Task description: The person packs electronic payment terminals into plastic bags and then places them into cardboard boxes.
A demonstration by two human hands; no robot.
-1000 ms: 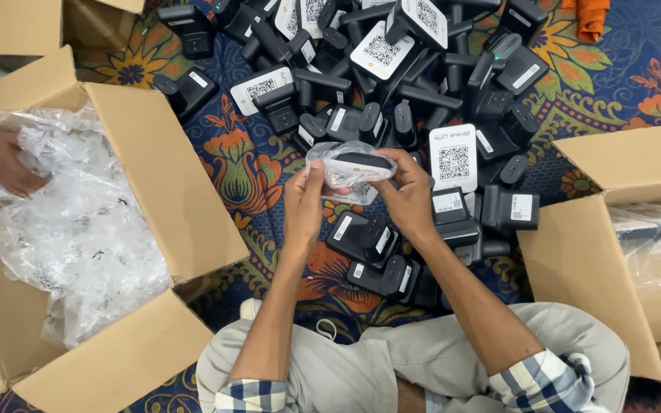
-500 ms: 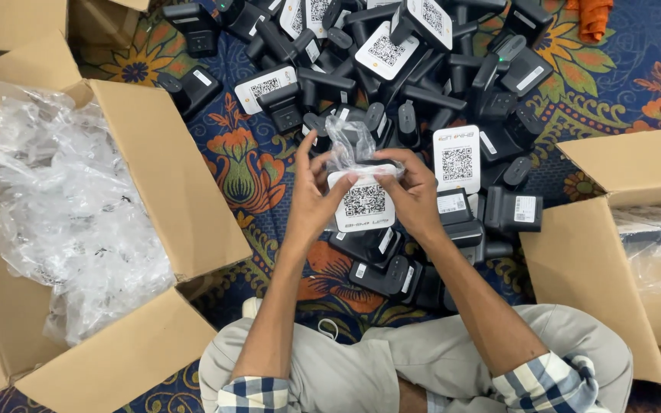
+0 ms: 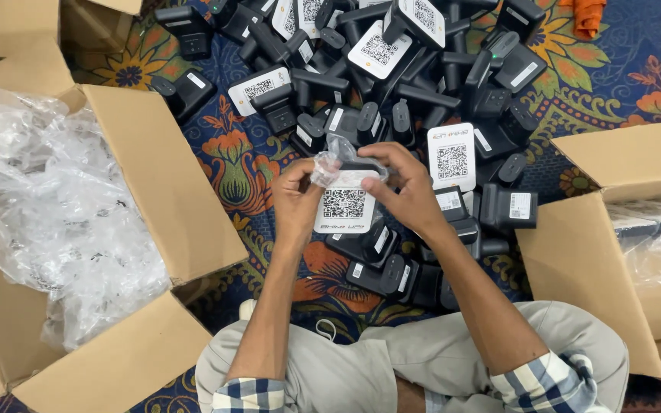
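My left hand (image 3: 297, 197) and my right hand (image 3: 405, 187) together hold a small device with a white square-code face (image 3: 343, 205), partly inside a clear plastic bag (image 3: 338, 157). The bag bunches at the top between my fingertips, and the device's face points up at me. Just below my hands lie more black devices (image 3: 380, 264) on the patterned blue rug (image 3: 239, 164). A big heap of the same black devices (image 3: 392, 69), some showing white code faces, spreads beyond my hands.
An open cardboard box (image 3: 154, 176) full of crumpled clear plastic bags (image 3: 47, 214) sits at my left. Another open cardboard box (image 3: 590, 252) holding plastic stands at my right. An orange cloth (image 3: 587, 15) lies at the top right. My crossed legs fill the bottom.
The device has turned from dark side to its white code face up. It sits lower in my hands, with the bag gathered at its top. Another person's hand at the left box has gone.
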